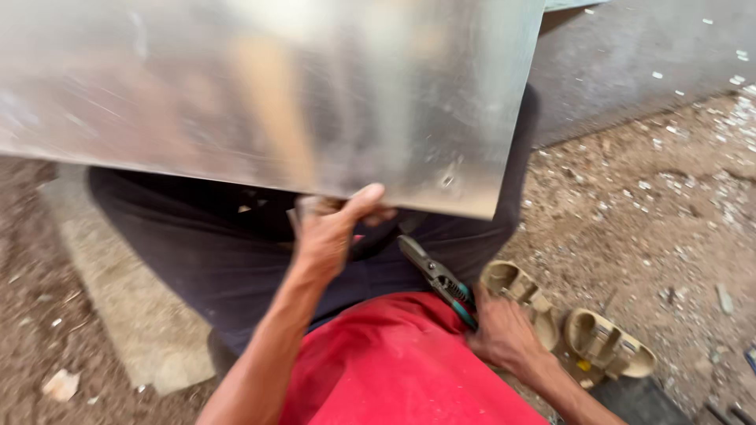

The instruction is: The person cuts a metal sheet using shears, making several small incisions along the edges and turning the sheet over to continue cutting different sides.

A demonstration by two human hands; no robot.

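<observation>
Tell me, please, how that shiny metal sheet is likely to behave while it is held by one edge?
The metal sheet looks thin and wide, so it would probably flex or wobble. Only the left hand pinches its lower edge, so it may tilt. Its glossy face looks slippery, and the bare edge may be sharp.

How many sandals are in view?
2. Both sandals lie on the dirt ground at lower right: one just beyond the right hand, which holds the snips; the other farther right. The metal sheet may hide more.
</observation>
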